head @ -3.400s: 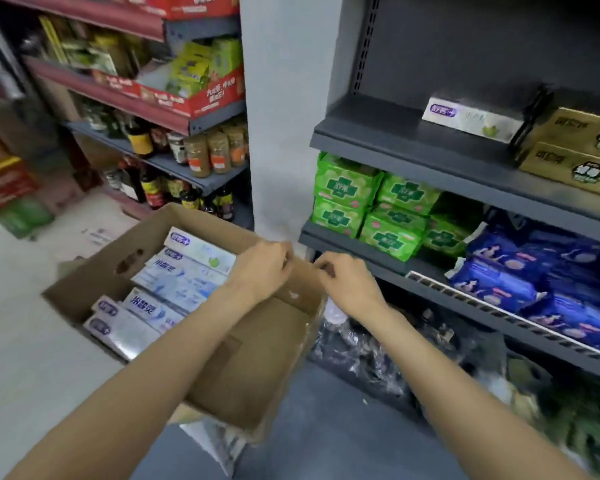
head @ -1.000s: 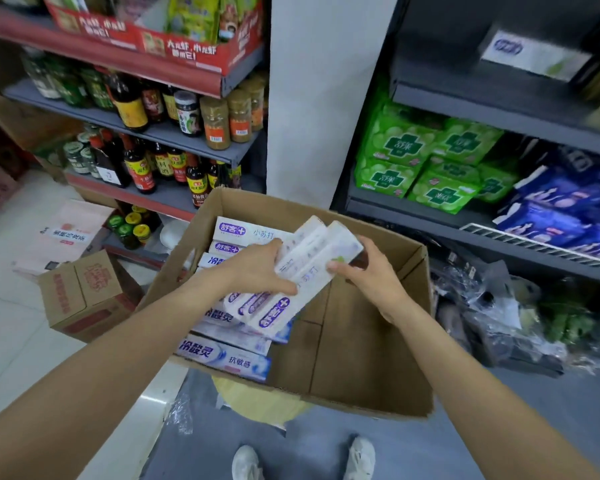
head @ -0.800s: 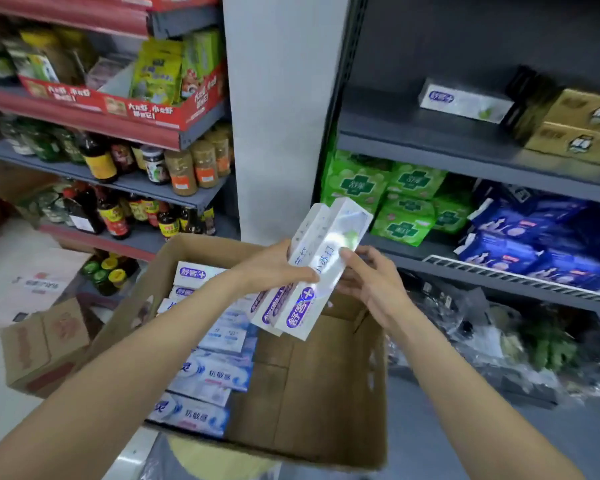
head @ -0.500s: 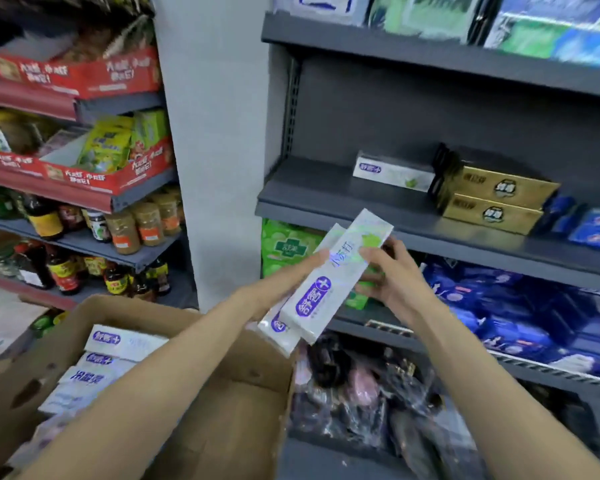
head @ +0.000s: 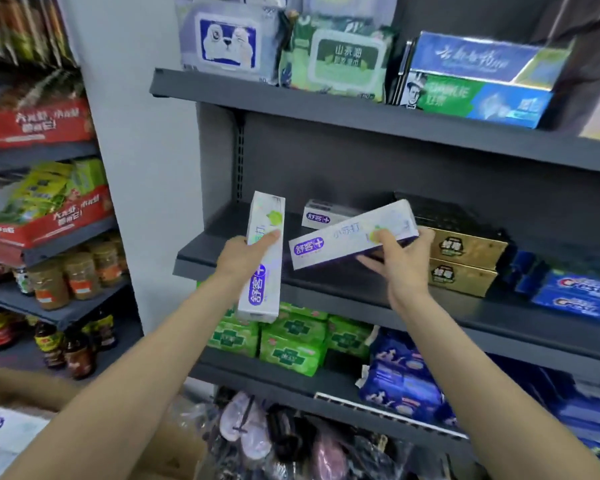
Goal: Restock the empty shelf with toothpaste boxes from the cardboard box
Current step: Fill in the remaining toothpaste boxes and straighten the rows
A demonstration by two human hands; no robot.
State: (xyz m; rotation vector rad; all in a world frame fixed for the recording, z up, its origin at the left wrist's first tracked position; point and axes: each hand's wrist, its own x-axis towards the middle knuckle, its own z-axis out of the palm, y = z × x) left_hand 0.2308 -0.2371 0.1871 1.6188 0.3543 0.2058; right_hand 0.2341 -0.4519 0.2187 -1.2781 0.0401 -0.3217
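Observation:
My left hand [head: 243, 256] grips a white toothpaste box [head: 262, 271] with a purple logo, held upright in front of the grey shelf [head: 222, 233]. My right hand [head: 400, 259] holds a second matching toothpaste box [head: 340, 237] nearly level, just over the shelf's front edge. One more such box [head: 321, 216] lies at the back of that shelf. The cardboard box [head: 174, 459] shows only at the bottom left, with several toothpaste boxes [head: 4, 431] inside.
Gold boxes [head: 465, 261] and blue Crest boxes [head: 575, 296] fill the shelf's right part. Wipes packs [head: 336, 60] sit on the shelf above, green packs [head: 291, 341] and blue packs [head: 399, 379] below. Jars and bottles [head: 66, 278] line the left rack.
Both hands lifted the toothpaste boxes out of the cardboard box and up to the shelf. The boxes, held together before, are now split, one in each hand.

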